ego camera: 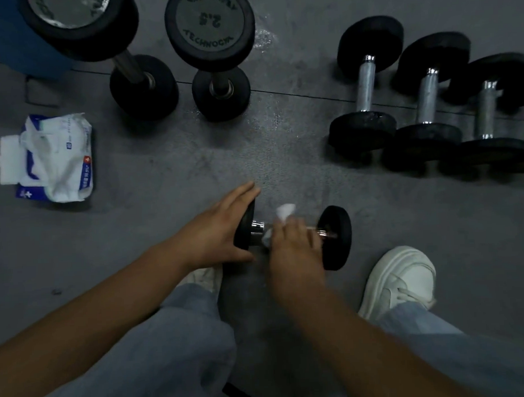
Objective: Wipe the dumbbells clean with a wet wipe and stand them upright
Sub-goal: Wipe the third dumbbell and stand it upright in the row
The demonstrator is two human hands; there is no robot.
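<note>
Small dumbbell [336, 237], lying: left hand [217, 232] flat on its plate, right hand [292, 244] gripping wet wipe [286, 211] round the handle (mid-wipe). Beyond left hand, two upright dumbbells [210, 31]; beyond right hand, three lying dumbbells [426, 94], likely pending.

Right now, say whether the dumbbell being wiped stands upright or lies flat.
Flat: the dumbbell lies sideways, its handle level between both black ends.

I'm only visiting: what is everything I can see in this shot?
small dumbbell: one, black, chrome handle, lying between the hands
wet wipe: one, white, on its handle
upright dumbbells: two, black, top left
lying dumbbells: at least three, black and silver, right
wipes pack: one, white and blue, left
floor: grey
shoes: two, white, bottom
left hand: steadies the small dumbbell's end plate
right hand: grips the wet wipe
</note>
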